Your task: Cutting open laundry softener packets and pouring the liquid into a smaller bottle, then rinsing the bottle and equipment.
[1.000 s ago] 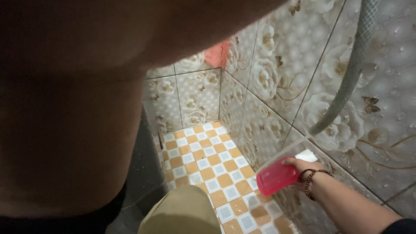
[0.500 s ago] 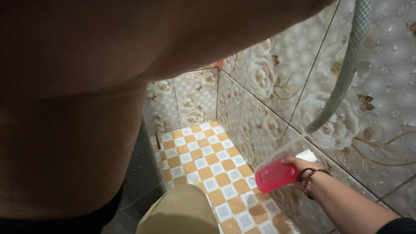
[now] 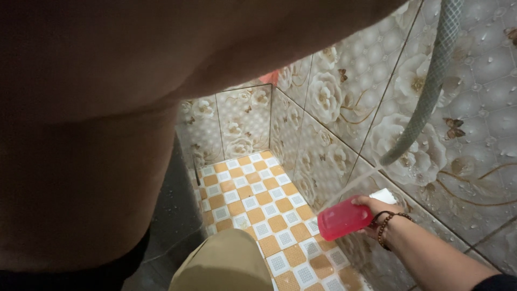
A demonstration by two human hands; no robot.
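Gripping translucent red bottle (image 3: 344,217), tilted.

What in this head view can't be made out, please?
- Left hand: hidden; a dark, blurred mass fills the picture's left.
- Hose: its top is cut off by the upper edge.
- Right hand: its grip on the pink bottle; fingers partly hidden behind it.

The right hand (image 3: 377,211) reaches in from the lower right of the frame, fingers curled closed, wrist beaded.
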